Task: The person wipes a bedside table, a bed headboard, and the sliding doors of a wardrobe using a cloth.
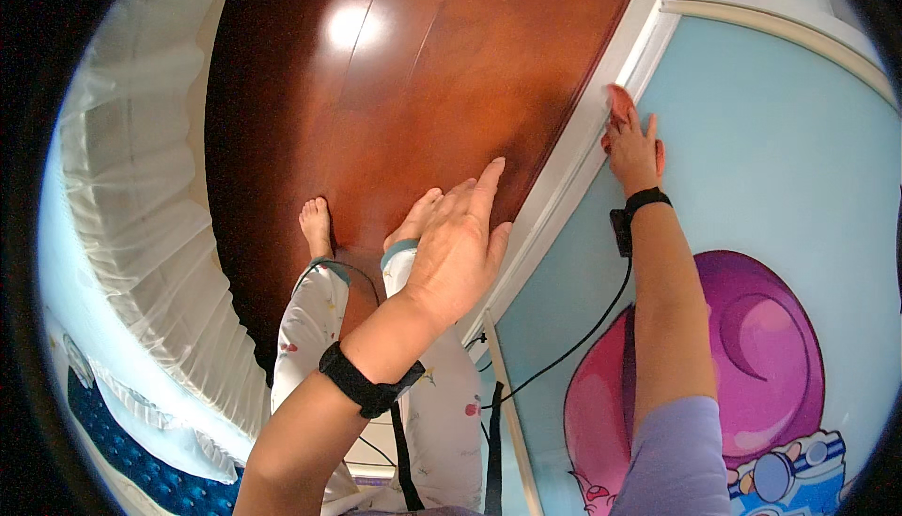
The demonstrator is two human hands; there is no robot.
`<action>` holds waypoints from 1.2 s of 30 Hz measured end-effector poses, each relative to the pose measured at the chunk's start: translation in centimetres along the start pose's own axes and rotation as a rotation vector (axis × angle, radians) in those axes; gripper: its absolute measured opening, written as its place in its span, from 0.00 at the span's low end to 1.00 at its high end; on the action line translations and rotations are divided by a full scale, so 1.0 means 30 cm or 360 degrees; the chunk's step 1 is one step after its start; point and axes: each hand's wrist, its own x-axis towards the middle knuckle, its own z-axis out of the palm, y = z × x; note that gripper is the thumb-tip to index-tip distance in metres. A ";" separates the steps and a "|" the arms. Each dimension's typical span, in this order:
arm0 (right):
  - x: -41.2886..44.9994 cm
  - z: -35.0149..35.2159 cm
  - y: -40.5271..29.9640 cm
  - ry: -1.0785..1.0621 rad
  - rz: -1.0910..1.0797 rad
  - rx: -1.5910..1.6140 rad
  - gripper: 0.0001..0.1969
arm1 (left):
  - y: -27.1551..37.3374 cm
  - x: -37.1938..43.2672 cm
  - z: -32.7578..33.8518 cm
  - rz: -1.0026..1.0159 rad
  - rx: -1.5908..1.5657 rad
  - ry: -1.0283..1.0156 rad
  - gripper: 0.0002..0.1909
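Observation:
My right hand (634, 153) presses a red cloth (621, 103) against the white frame (599, 118) along the edge of a light blue panel (761, 128). Parts of the cloth stick out past the fingertips and at the thumb side; the rest is hidden under the palm. My left hand (454, 255) hangs in front of my legs with nothing in it, back of the hand towards me. Its index finger points forward and the thumb stands apart, near the white frame. Whether it touches the frame cannot be told.
Reddish-brown wooden flooring (423, 93) reflects a lamp. To the left is a bed with a pleated white skirt (141, 185). Large cartoon artwork (768, 347) covers part of the panel. Black cables (592, 343) run from my wristbands. My bare feet (315, 223) stand on the floor.

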 end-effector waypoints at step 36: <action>-0.761 0.454 -0.573 -0.0245 -0.0602 -0.0056 0.21 | 0.037 -0.139 -0.096 0.0055 -0.0006 0.0007 0.33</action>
